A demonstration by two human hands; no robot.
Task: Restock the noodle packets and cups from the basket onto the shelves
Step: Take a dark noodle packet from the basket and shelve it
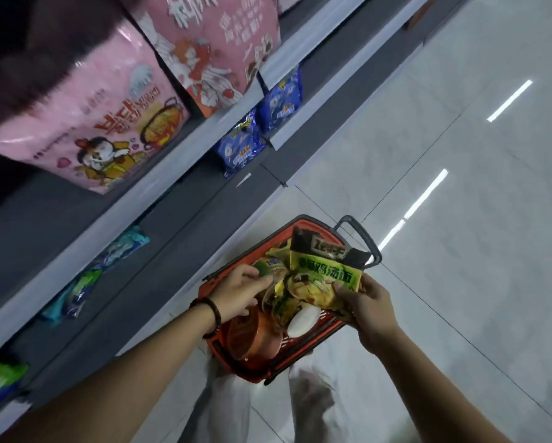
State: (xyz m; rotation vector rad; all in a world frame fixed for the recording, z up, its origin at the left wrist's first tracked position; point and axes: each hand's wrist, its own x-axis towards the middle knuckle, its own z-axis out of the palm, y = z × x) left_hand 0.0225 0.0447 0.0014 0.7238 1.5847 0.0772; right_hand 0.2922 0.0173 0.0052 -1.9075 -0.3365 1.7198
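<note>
Gripping, with right hand (370, 305) fingers curled, a yellow-green noodle packet (322, 276) marked "鸡汤面", just above the red basket (303, 351). Touching a green pack (266, 266) inside with left hand (236, 290); grip unclear. Pink "불닭" bags (86, 123) on shelf (76, 251).

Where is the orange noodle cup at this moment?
In the head view, the orange noodle cup lies in the red basket, just below the left hand, beside a white item.

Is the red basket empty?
No, an orange cup lies in the basket, and the right hand grips a green packet over it.
</note>
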